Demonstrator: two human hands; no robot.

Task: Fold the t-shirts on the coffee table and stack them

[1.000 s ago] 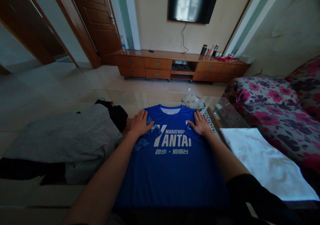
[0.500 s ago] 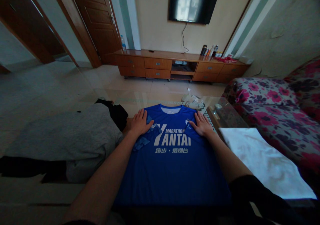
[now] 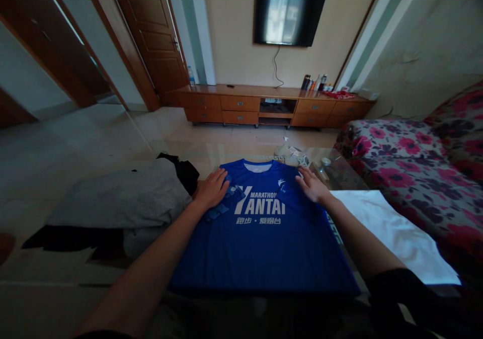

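Note:
A blue T-shirt with white "Marathon Yantai" lettering lies flat in front of me on a glass-topped table, its collar pointing away. Both sleeves are folded inward over the chest. My left hand rests at the shirt's left shoulder edge, fingers stretched out and close together beside the patterned sleeve. At the right shoulder edge is my right hand, fingers extended, slightly blurred. Neither hand grips the cloth.
Grey and black clothing lies to the left. A folded white cloth is on the right, near a floral sofa. A clear plastic bag and a small jar sit beyond the shirt. A wooden TV cabinet stands by the far wall.
My right hand has shifted slightly outward to the right, off the chest logo. The left hand stays at the shoulder, turned slightly. My view has tilted up a little.

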